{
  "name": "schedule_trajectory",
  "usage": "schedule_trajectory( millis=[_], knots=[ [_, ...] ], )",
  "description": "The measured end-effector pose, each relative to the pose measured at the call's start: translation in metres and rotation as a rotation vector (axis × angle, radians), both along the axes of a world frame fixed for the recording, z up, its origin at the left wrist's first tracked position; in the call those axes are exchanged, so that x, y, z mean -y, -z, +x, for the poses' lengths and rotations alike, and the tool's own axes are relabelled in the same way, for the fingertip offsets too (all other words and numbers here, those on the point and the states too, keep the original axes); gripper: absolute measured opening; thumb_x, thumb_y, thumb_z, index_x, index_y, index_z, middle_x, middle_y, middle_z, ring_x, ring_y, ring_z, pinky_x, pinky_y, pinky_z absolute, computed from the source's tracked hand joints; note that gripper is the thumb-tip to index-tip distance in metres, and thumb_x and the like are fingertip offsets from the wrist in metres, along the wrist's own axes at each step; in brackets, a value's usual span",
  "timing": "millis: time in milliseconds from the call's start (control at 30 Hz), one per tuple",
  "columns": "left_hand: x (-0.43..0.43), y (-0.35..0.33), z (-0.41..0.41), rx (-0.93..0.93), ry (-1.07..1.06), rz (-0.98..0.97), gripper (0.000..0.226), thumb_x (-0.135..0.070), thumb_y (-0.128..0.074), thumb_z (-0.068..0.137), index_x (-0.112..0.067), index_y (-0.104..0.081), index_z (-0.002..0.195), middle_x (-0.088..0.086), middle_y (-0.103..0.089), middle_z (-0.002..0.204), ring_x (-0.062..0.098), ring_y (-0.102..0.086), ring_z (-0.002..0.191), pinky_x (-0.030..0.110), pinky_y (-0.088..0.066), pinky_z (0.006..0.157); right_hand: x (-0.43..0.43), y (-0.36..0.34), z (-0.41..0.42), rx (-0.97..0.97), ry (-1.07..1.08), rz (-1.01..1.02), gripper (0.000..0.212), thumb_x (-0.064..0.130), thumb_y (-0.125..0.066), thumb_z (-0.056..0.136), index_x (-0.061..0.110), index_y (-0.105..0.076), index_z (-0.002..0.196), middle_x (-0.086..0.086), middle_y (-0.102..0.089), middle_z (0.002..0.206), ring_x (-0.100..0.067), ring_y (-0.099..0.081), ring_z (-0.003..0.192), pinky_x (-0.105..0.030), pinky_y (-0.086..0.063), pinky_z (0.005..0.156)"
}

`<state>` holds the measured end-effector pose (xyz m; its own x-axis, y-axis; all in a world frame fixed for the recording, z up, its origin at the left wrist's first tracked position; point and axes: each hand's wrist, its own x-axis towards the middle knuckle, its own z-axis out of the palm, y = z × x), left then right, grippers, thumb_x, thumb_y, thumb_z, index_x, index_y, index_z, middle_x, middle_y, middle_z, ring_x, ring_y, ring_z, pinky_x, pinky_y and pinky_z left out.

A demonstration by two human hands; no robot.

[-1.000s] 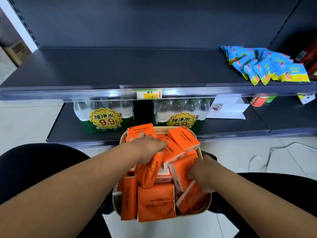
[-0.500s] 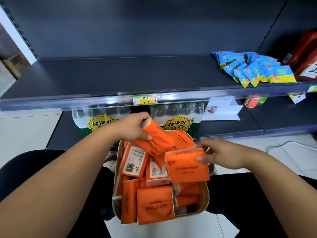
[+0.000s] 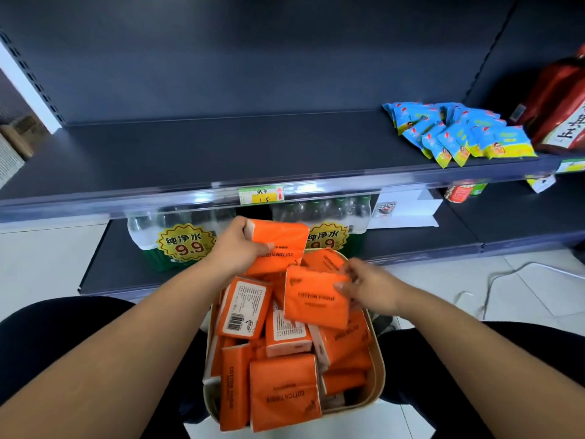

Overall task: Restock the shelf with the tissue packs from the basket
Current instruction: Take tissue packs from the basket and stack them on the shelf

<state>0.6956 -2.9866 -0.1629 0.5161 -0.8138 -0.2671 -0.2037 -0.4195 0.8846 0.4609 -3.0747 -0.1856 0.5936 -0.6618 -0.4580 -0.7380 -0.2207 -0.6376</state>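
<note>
A tan basket [image 3: 378,372] on my lap holds several orange tissue packs [image 3: 285,394]. My left hand [image 3: 235,245] grips one orange pack [image 3: 281,237] lifted above the basket's far rim, below the front edge of the dark shelf [image 3: 221,153]. My right hand [image 3: 370,288] pinches the right edge of a second orange pack [image 3: 313,301], held just over the basket. The shelf's left and middle stretch is bare.
Blue and yellow snack packets [image 3: 456,134] lie at the shelf's right end, beside a red bag [image 3: 560,106]. Bottled water packs [image 3: 177,242] stand on the lower shelf behind my hands. A price tag [image 3: 261,195] sits on the shelf's front rail. A cable lies on the floor at right.
Both hands have come up out of the basket, each with an orange pack. The left pack has risen furthest toward the shelf; the right pack has lifted slightly.
</note>
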Motion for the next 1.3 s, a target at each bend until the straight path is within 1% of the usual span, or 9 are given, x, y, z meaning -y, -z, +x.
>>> schedule_trajectory(
  millis=[100,233,467,600,833,967,1067,1167,1300],
  knots=[
    [-0.001,0.006,0.001,-0.031,-0.039,0.017,0.043,-0.014,-0.076,0.083,-0.016,-0.045,0.114,0.005,-0.06,0.108,0.025,-0.062,0.095,0.04,-0.054,0.08,-0.005,0.016,0.008,-0.114,-0.119,-0.117,0.04,0.037,-0.062,0.092,0.02,-0.043,0.123,0.001,-0.054,0.11,-0.017,-0.055,0.099,-0.031,-0.047,0.084],
    [-0.001,0.015,0.0,0.003,-0.028,0.07,0.042,-0.017,-0.074,0.084,-0.019,-0.042,0.112,0.004,-0.06,0.107,0.025,-0.062,0.095,0.044,-0.055,0.086,-0.006,0.021,0.016,-0.116,-0.148,-0.117,0.072,0.038,-0.083,0.071,0.027,-0.04,0.128,0.007,-0.049,0.111,-0.016,-0.053,0.103,-0.031,-0.047,0.087],
    [-0.001,0.01,0.0,-0.125,-0.01,0.02,0.036,-0.014,-0.073,0.086,-0.018,-0.047,0.111,0.002,-0.063,0.103,0.022,-0.064,0.093,0.043,-0.056,0.084,0.006,0.004,0.018,0.19,-0.074,-0.077,0.04,0.022,-0.085,0.072,0.025,-0.057,0.1,0.003,-0.057,0.107,-0.013,-0.06,0.095,-0.031,-0.053,0.084],
    [-0.001,0.0,-0.002,-0.231,0.074,-0.012,0.034,-0.014,-0.068,0.088,-0.019,-0.052,0.118,0.005,-0.068,0.109,0.023,-0.067,0.097,0.04,-0.057,0.081,0.016,-0.006,0.015,0.424,0.078,-0.016,0.038,0.027,-0.084,0.072,0.038,-0.058,0.099,0.002,-0.06,0.115,-0.016,-0.063,0.103,-0.041,-0.057,0.085],
    [0.001,-0.019,-0.009,-0.452,0.078,-0.144,0.025,-0.01,-0.041,0.095,-0.01,-0.055,0.115,0.021,-0.066,0.101,0.034,-0.065,0.098,0.049,-0.054,0.089,0.007,-0.028,0.018,0.666,0.115,0.137,0.052,0.033,-0.081,0.074,0.029,-0.055,0.119,-0.001,-0.068,0.116,-0.018,-0.066,0.108,-0.046,-0.054,0.093],
    [0.006,-0.03,-0.011,-0.556,0.063,-0.202,0.04,-0.026,-0.033,0.098,-0.005,-0.056,0.123,0.031,-0.062,0.118,0.044,-0.061,0.111,0.061,-0.046,0.097,0.012,-0.046,0.028,0.662,0.069,-0.013,0.047,0.044,-0.077,0.077,0.037,-0.053,0.117,0.004,-0.062,0.12,-0.006,-0.062,0.109,-0.036,-0.053,0.095],
    [0.014,-0.047,0.002,-0.641,0.109,-0.248,0.065,-0.058,-0.028,0.097,-0.01,-0.064,0.122,0.024,-0.067,0.116,0.038,-0.064,0.11,0.053,-0.047,0.1,0.029,-0.066,0.045,0.662,-0.01,-0.044,0.047,0.056,-0.075,0.072,0.042,-0.054,0.111,0.004,-0.061,0.12,-0.01,-0.06,0.113,-0.042,-0.051,0.098],
    [0.034,-0.053,0.022,-0.559,0.165,-0.283,0.095,-0.085,-0.051,0.07,-0.015,-0.053,0.134,0.016,-0.065,0.125,0.032,-0.062,0.116,0.052,-0.044,0.104,0.055,-0.084,0.065,0.678,-0.069,-0.045,0.049,0.05,-0.076,0.074,0.037,-0.047,0.111,-0.001,-0.06,0.116,-0.011,-0.062,0.105,-0.043,-0.054,0.091],
    [0.06,-0.052,0.046,-0.429,0.112,-0.362,0.117,-0.08,-0.079,0.04,-0.017,-0.047,0.133,0.002,-0.07,0.117,0.02,-0.067,0.109,0.047,-0.049,0.098,0.082,-0.1,0.087,0.733,-0.054,-0.068,0.065,0.039,-0.074,0.071,0.034,-0.034,0.122,-0.009,-0.055,0.116,-0.007,-0.062,0.09,-0.033,-0.057,0.078]
  ],
)
